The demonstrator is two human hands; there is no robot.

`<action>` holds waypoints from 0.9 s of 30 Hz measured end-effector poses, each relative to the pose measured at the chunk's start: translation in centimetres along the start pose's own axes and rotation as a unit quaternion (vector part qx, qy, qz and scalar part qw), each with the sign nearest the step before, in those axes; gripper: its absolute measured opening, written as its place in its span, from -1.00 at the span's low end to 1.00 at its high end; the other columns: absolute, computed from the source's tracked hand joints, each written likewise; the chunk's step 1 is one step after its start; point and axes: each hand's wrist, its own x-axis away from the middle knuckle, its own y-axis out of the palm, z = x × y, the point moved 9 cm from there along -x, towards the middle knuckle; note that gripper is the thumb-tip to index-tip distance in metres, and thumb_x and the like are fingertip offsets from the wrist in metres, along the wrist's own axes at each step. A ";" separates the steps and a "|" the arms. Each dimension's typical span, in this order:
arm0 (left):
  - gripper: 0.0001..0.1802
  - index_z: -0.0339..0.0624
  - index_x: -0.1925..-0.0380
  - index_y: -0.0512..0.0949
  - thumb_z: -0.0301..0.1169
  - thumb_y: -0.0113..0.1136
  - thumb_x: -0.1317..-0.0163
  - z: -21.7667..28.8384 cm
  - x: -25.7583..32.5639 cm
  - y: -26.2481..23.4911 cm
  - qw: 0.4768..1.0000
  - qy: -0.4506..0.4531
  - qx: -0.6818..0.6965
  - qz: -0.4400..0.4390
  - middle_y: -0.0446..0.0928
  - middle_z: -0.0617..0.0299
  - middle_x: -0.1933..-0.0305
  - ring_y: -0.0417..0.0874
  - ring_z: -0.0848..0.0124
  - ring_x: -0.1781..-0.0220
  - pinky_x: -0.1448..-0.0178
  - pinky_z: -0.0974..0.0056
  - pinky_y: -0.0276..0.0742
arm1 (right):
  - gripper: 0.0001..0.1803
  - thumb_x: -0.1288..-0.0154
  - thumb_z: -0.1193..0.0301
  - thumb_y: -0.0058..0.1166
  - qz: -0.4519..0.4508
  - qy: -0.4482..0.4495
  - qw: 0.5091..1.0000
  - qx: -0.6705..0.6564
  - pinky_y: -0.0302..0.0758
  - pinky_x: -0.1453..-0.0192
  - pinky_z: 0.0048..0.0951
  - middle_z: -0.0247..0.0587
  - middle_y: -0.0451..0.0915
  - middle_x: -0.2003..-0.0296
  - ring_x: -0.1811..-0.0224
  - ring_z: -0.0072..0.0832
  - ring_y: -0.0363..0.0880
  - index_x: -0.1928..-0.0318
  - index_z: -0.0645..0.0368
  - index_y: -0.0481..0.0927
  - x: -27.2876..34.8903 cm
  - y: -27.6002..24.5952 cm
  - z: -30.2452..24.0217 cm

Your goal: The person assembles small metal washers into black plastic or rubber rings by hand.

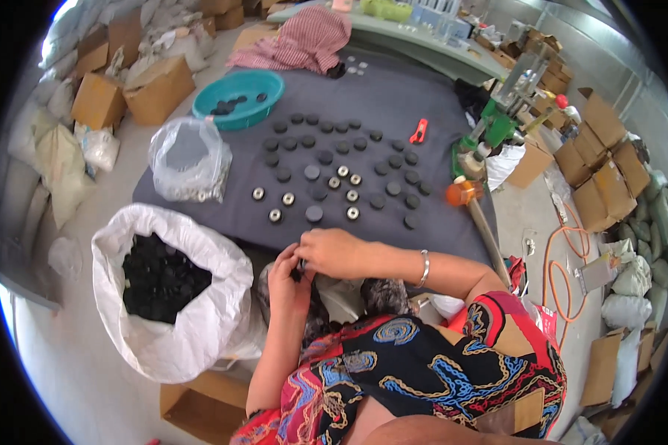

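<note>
My two hands meet just off the near edge of the dark cloth-covered table. A small black piece [297, 274], perhaps a cap, shows between the bent fingers of my left hand [280, 280]. My right hand [334, 254] presses its closed fingertips against the left ones from above; what they pinch is hidden. Beyond the hands, several black round caps [318, 193] lie spread over the table. Among them are several caps with pale metal ring centres [352, 213]. At the left stands a white woven sack [223, 297] of black caps.
On the table are a clear plastic bag [189, 159] of metal rings, a teal basin [256, 115] with a few caps, a striped cloth [300, 41] and a red clip-like tool [418, 131]. A green hand press [497, 130] and an orange-headed mallet [464, 194] are at the right. Cardboard boxes [159, 89] stand around.
</note>
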 end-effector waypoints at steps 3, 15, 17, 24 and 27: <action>-0.67 -0.32 0.03 0.50 -0.56 0.02 -0.18 0.0 0.8 1.2 0.999 -0.007 -0.037 0.030 0.45 0.24 0.18 0.37 0.50 0.25 0.07 0.23 0.52 | -0.76 -0.06 0.35 0.16 -0.018 0.012 0.999 -0.032 0.52 0.10 -0.20 -0.08 0.50 0.27 0.18 -0.12 0.55 0.26 0.20 0.58 0.5 -1.0 -0.1; -0.66 -0.33 -0.01 0.41 -0.59 0.03 -0.20 0.5 1.1 -0.3 0.998 -0.012 -0.036 0.041 0.51 0.23 0.20 0.44 0.55 0.28 0.09 0.26 0.59 | -0.83 -0.10 0.46 0.12 -0.077 0.007 0.997 -0.007 0.50 0.17 -0.20 -0.06 0.49 0.31 0.24 -0.13 0.55 0.27 0.25 0.55 -0.3 0.7 0.1; -0.67 -0.37 -0.01 0.41 -0.59 0.02 -0.21 1.4 0.9 0.7 1.000 0.009 -0.004 -0.015 0.53 0.13 0.12 0.49 0.53 0.29 0.14 0.28 0.60 | -0.76 -0.09 0.46 0.17 -0.084 0.014 0.996 -0.032 0.49 0.19 -0.23 -0.08 0.47 0.33 0.25 -0.17 0.54 0.19 0.24 0.56 -0.8 0.5 0.5; -0.78 -0.35 0.11 0.50 -0.48 0.14 -0.27 2.9 0.4 0.3 0.995 0.055 -0.077 -0.029 0.56 0.22 0.40 0.57 0.49 0.50 0.45 0.43 0.45 | -0.65 -0.12 0.48 0.19 -0.026 0.161 0.957 -0.241 0.42 0.34 -0.30 -0.11 0.48 0.44 0.45 -0.27 0.49 0.05 0.25 0.49 -1.8 -0.9 2.7; -0.85 -0.32 0.24 0.54 -0.47 0.21 -0.23 3.2 0.2 -0.3 0.989 0.084 -0.122 -0.015 0.55 0.24 0.47 0.55 0.52 0.54 0.52 0.49 0.36 | -0.59 -0.08 0.42 0.21 -0.097 0.218 0.926 -0.292 0.47 0.23 -0.23 -0.05 0.50 0.34 0.29 -0.14 0.54 0.04 0.23 0.46 -1.1 0.8 3.3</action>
